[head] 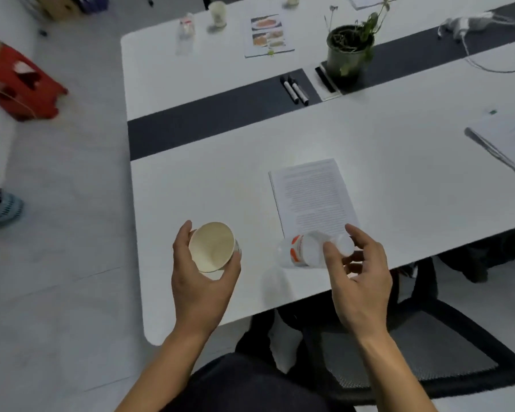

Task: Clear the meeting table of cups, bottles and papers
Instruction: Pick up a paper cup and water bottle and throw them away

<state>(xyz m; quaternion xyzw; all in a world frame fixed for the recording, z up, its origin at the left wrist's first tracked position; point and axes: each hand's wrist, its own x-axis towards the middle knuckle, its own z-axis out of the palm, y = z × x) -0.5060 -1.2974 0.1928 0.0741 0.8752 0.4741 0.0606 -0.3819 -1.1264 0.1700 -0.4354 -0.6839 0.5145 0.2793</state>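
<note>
Left hand (pixel 202 281): lower centre-left of the frame, thumb and fingers wrapped round a paper cup (pixel 211 248), which is tilted with its open mouth toward the camera and looks empty.
Right hand (pixel 363 278): lower centre-right, thumb and forefinger curled round the cap end of a clear bottle (pixel 301 251) with an orange label; the other fingers are loosely bent.
Bottle axis: roughly left to right, base pointing toward the cup, cap in the grip. Blur hides whether the base touches the table (pixel 191 188).
Deciding relation: the printed sheet (pixel 312 194) lies just up-frame of the bottle, its near corner beside the right fingers and its long side running away from the person. The right hand is the nearer one, but both hands are full, so one probably has to be freed before the sheet can be lifted.
Middle of the table: two markers (pixel 295 90) on the dark strip, and a potted plant (pixel 347 52) beside them.
Far end, upper centre: a second bottle (pixel 186 34), another cup (pixel 217 14) and a picture leaflet (pixel 268 35).
Right edge: more papers (pixel 506 138).
Progress: early, judging by how much is left on the table.
</note>
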